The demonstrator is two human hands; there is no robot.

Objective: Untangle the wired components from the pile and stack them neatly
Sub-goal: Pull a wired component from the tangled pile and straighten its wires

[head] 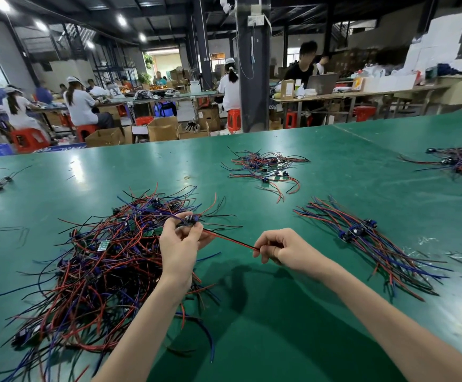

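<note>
The left hand [179, 244] is pinching a wired component [190, 221] above the pile [100, 260]; right hand [282, 248] fingers are clamping its red wire [230, 239].

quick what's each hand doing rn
Left hand: pinches a wired component.
Right hand: pinches that component's red and black wires.

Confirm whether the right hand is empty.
No: the right hand pinches the red and black wires, which stretch taut from the component that the left hand holds.
</note>
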